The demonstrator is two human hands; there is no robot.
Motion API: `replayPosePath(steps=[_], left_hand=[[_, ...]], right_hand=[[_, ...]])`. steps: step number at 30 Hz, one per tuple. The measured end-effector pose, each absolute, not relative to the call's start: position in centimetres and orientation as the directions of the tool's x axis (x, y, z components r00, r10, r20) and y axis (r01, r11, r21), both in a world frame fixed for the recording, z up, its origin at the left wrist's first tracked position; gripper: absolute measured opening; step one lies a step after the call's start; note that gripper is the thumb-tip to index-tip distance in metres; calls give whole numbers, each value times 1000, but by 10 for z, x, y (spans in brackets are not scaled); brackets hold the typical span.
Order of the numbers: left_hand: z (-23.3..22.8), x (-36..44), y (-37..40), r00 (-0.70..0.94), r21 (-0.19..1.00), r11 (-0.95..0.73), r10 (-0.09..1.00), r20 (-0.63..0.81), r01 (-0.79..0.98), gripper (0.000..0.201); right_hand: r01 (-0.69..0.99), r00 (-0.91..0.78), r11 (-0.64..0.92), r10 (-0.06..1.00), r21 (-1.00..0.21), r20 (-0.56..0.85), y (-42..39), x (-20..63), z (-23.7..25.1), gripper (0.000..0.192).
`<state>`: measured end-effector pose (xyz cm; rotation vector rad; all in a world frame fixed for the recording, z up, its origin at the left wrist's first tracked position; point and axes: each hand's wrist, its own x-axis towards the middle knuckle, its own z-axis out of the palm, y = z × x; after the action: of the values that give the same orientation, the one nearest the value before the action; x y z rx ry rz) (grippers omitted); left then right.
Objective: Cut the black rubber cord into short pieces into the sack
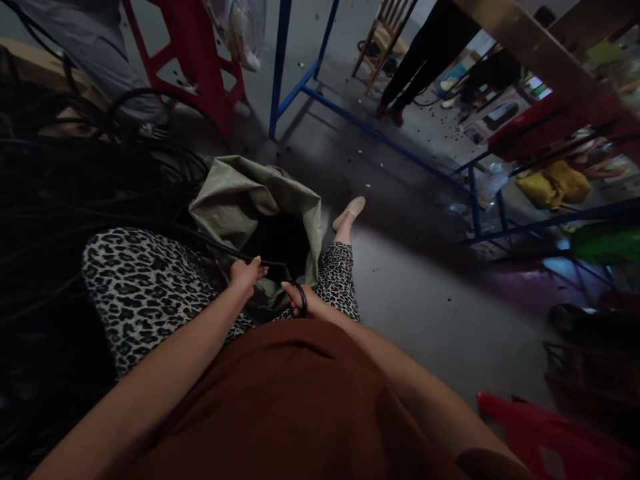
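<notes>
Black cable [274,264] crosses curled left hand [245,276]; right hand [294,297] grips scissors [303,301].

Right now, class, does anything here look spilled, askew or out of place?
Yes: dark scraps lie scattered on the grey floor around the blue frame, looking like unswept litter. The black strands at the left are too dark to judge for damage.

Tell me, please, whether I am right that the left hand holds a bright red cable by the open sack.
Not quite: the head view shows the cable is black, not red; the left hand does hold it by the open sack.
</notes>
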<state>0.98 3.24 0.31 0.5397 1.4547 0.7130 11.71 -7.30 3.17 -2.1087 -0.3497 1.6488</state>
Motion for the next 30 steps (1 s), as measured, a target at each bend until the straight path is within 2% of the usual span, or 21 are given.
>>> replayPosePath(steps=[11, 17, 30], left_hand=[[7, 8, 38, -32, 717, 673, 725, -688, -183, 18], [9, 8, 35, -2, 714, 680, 724, -690, -169, 13], [10, 8, 31, 22, 728, 661, 743, -669, -179, 9]], right_hand=[[-129, 128, -893, 417, -432, -900, -85, 122, 26, 52], [-134, 78, -877, 456, -462, -887, -79, 117, 24, 56], [-152, -2, -893, 430, -425, -903, -73, 120, 22, 64]])
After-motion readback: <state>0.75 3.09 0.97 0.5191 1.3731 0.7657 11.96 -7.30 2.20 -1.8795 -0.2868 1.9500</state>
